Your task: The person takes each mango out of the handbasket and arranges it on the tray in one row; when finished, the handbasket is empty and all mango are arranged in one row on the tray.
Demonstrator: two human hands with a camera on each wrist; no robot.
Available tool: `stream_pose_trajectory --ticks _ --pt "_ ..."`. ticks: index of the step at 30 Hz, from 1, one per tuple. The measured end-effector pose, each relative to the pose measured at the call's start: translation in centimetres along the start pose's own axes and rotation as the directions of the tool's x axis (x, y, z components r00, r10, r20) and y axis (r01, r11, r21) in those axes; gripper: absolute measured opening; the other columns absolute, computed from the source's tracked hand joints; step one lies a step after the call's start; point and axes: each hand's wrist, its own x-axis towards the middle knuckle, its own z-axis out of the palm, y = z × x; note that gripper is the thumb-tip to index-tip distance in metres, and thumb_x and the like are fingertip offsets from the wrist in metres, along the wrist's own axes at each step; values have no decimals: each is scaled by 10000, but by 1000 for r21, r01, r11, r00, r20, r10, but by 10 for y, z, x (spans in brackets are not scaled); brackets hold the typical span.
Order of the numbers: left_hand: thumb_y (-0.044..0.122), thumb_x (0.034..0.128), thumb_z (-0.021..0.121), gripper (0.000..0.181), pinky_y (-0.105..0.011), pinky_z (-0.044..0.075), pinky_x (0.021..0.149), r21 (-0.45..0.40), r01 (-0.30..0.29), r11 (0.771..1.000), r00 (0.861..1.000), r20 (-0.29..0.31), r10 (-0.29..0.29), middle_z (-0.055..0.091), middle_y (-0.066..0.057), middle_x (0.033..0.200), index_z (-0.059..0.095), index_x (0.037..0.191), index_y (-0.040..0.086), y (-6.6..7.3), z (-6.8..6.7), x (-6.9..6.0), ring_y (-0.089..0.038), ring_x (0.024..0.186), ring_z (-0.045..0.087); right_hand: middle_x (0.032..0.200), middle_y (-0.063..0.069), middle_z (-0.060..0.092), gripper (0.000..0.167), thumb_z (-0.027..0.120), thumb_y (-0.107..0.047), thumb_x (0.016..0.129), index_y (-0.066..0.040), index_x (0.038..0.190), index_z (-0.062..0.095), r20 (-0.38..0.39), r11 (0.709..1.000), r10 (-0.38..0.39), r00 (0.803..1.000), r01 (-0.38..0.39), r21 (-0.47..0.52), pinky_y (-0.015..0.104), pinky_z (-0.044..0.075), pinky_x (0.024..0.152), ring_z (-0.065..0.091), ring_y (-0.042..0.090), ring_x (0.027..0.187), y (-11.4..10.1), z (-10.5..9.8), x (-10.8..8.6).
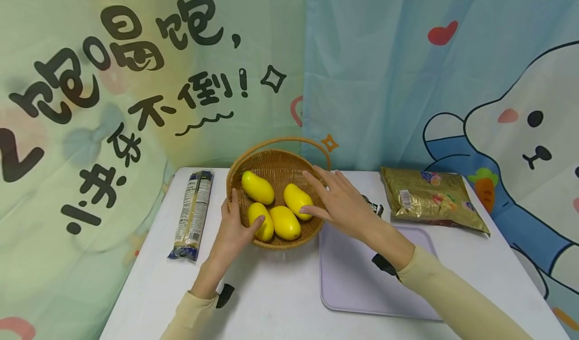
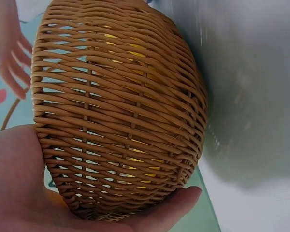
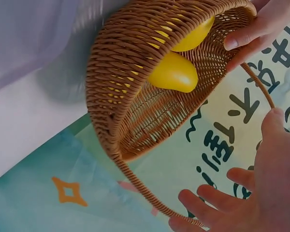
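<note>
Several yellow mangoes (image 1: 258, 188) lie in a brown wicker basket (image 1: 278, 160) with its arched handle (image 1: 289, 139) up. My left hand (image 1: 232, 234) grips the basket's left side, thumb over the rim and fingers along the outer wall; the left wrist view shows the palm against the weave (image 2: 116, 106). My right hand (image 1: 341, 204) is spread over the basket's right rim, near the rightmost mango (image 1: 297, 201) and holding nothing. In the right wrist view, its fingers (image 3: 217, 195) are spread near the handle; whether they touch it I cannot tell.
On the white table (image 1: 280, 300), a clear and blue packet of long sticks (image 1: 192, 217) lies left of the basket. A lilac tray (image 1: 362, 289) is at right, with a gold bag (image 1: 429, 199) behind it. A small black packet (image 1: 373, 205) is partly hidden behind my right forearm.
</note>
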Motion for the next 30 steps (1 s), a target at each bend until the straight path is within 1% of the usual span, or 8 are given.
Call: stream_pose_trajectory --ticks 3,6,10,13,18,23,27,30 --pt "389 937 711 1055 -585 434 1086 21 0 1000 1000 -12 0 29 -353 1633 -5 1632 45 2 0 -2 -555 1399 373 1626 207 314 781 511 -579 999 -154 1615 284 45 998 -11 999 8 65 583 258 1213 350 367 1484 -1 1 9" --pt "384 932 721 1060 -583 448 1072 38 -4 999 1000 -24 5 35 -353 1632 2 1631 41 3 0 -2 -556 1382 396 1636 190 297 756 588 -481 1002 -166 1616 280 115 987 -16 993 -3 162 582 328 1177 352 374 1484 0 3 18" --pt "389 922 734 1077 -584 451 1068 42 -15 999 1000 -24 16 32 -345 1636 0 1633 46 3 1 -2 -556 1369 414 1664 178 223 808 691 -303 973 -180 1628 234 237 965 -15 971 -48 258 563 410 1125 320 373 1501 5 6 30" --pt "391 916 742 1089 -585 461 1057 43 -20 999 1000 -20 21 25 -329 1643 -5 1635 58 5 2 -3 -552 1362 426 1677 193 165 877 734 -193 938 -172 1635 202 315 952 -20 949 -78 295 559 426 1112 260 373 1528 9 8 38" --pt "380 914 750 1090 -572 514 991 53 -40 998 999 -24 42 17 -314 1651 -4 1636 65 7 3 -5 -550 1297 496 1688 207 99 958 773 -108 885 -181 1639 186 435 933 8 901 -164 322 585 373 1146 188 394 1546 14 18 49" --pt "363 915 753 1082 -522 570 895 68 -78 995 996 -34 81 25 -300 1655 4 1637 69 8 4 -6 -517 1170 596 1689 226 59 1036 821 -115 842 -206 1643 170 514 926 44 857 -228 300 593 387 1130 218 429 1525 16 34 52" --pt "355 913 757 1077 -471 592 830 90 -107 990 993 -45 111 38 -292 1653 13 1639 73 9 6 -7 -464 1070 650 1688 236 40 1079 862 -169 814 -172 1642 171 538 932 63 841 -242 270 582 393 1131 249 444 1509 18 45 50" --pt "353 909 762 1078 -453 597 813 100 -118 988 991 -51 124 49 -294 1651 20 1638 71 10 6 -8 -445 1038 664 1685 239 49 1090 872 -191 804 -150 1640 174 537 935 75 840 -246 254 560 369 1158 266 438 1504 19 52 49"
